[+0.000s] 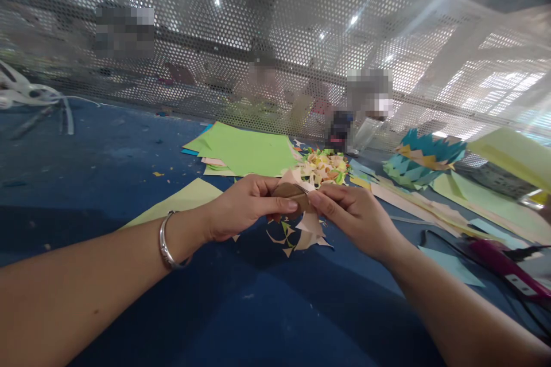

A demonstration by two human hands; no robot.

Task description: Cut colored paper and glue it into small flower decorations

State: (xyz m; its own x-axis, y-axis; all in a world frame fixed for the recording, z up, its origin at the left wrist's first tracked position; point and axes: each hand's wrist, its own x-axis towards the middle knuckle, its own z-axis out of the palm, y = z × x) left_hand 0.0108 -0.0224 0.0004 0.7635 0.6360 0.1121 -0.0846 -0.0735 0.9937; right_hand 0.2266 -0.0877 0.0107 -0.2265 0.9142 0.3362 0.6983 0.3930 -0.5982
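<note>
A small brown piece of paper or cardboard [289,190] with a rounded edge is held up over the blue table. My left hand [243,205] is closed on it, thumb across its face. On the other side, the fingertips of my right hand [355,215] pinch at the edge, where pale peach paper [310,222] also shows. Exactly which layer the right fingers grip is hidden. Below both hands lie curved and pointed paper scraps [286,236]. Just behind them is a heap of small coloured paper cuttings [325,166].
Green paper sheets [247,149] are stacked behind my left hand. To the right are paper strips [424,206], a zigzag paper crown [424,157] and a purple corded tool [510,269]. White scissors-like handles [30,92] lie far left. A perforated metal screen [193,63] rises behind the table.
</note>
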